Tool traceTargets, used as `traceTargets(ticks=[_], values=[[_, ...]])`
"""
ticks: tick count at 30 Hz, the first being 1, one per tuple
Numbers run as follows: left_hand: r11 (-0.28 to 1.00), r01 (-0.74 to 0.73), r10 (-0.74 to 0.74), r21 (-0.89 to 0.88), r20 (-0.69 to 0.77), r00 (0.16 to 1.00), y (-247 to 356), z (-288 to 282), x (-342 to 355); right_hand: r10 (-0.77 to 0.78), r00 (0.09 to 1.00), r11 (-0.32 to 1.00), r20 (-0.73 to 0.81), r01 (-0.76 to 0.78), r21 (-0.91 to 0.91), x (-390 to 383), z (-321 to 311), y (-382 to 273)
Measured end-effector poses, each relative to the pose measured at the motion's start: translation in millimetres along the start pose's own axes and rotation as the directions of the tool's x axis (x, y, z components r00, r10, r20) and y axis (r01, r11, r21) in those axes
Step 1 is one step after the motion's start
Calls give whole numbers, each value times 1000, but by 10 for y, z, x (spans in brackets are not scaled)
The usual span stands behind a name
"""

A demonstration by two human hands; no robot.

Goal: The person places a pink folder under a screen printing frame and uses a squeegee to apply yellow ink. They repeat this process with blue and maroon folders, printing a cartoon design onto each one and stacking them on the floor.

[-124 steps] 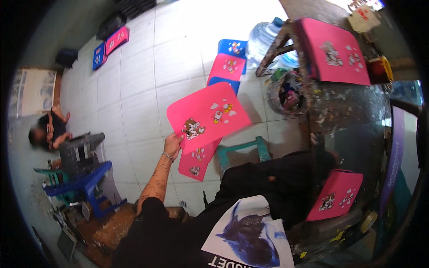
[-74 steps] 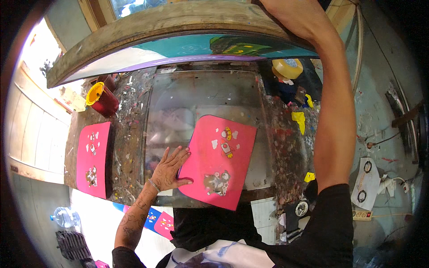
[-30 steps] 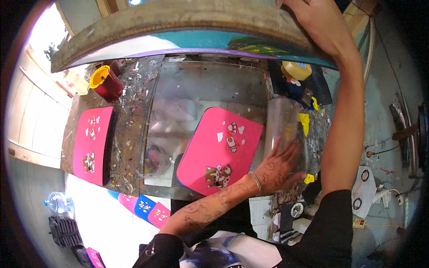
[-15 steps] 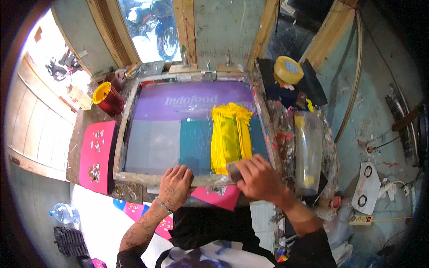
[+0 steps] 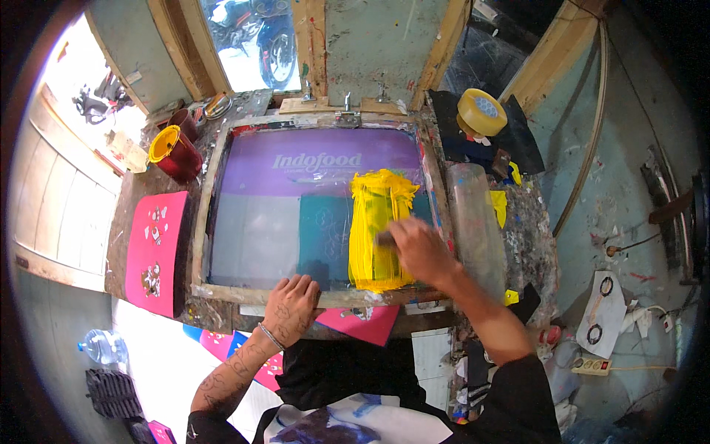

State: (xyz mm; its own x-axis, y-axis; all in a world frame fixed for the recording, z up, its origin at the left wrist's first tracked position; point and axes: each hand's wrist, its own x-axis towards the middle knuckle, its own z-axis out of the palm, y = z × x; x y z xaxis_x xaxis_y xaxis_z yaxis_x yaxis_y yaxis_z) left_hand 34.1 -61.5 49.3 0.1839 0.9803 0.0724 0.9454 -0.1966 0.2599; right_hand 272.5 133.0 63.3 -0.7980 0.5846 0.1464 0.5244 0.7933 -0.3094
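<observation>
A wooden-framed printing screen (image 5: 237, 294) lies on the worktable, its mesh showing purple, grey and teal areas. Thick yellow ink (image 5: 364, 255) covers an upright strip right of the mesh's middle. My right hand (image 5: 420, 250) is closed round a dark squeegee (image 5: 384, 238), partway up the strip; its lower edge is hard to make out. At the near bar of the frame, my left hand (image 5: 291, 305) has its fingers curled over the wood. Part of a pink printed sheet (image 5: 362, 325) sticks out below the frame, near my body.
Left of the screen are a pink stack of sheets (image 5: 154, 251) and a red ink can (image 5: 176, 155) with a yellow rim. A tape roll (image 5: 481, 112) sits at the back right. Along the right side lies a clear plastic piece (image 5: 477, 222). Metal hinges (image 5: 347, 117) hold the frame's far edge.
My right hand and the squeegee have moved from the near frame edge away from me, into the yellow ink. The clear plastic piece has shifted left. My left hand stays put.
</observation>
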Motion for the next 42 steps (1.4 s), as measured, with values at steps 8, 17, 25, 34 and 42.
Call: traceTargets(ticks=[8,17,25,34,42], values=[[999,30,-28,-45,35,999,-54,164,10,100,992,993,-70,-95,73,952,-47,593],[995,7,-7,-100,9,1000,-75,166,12,0,996,998,-91,7,67,106,216,97],[987,-11,17,-160,34,999,-68,-162,52,-119,978,988,-170,99,-120,-610,-38,-530],[983,-164,176,84,-688,704,175,-1483,419,-120,853,984,-508,34,-175,490,-1806,-579],[984,-48,41,-171,-47,998,-108,395,-430,-180,851,956,-493,34,-291,1079,-2485,-580]])
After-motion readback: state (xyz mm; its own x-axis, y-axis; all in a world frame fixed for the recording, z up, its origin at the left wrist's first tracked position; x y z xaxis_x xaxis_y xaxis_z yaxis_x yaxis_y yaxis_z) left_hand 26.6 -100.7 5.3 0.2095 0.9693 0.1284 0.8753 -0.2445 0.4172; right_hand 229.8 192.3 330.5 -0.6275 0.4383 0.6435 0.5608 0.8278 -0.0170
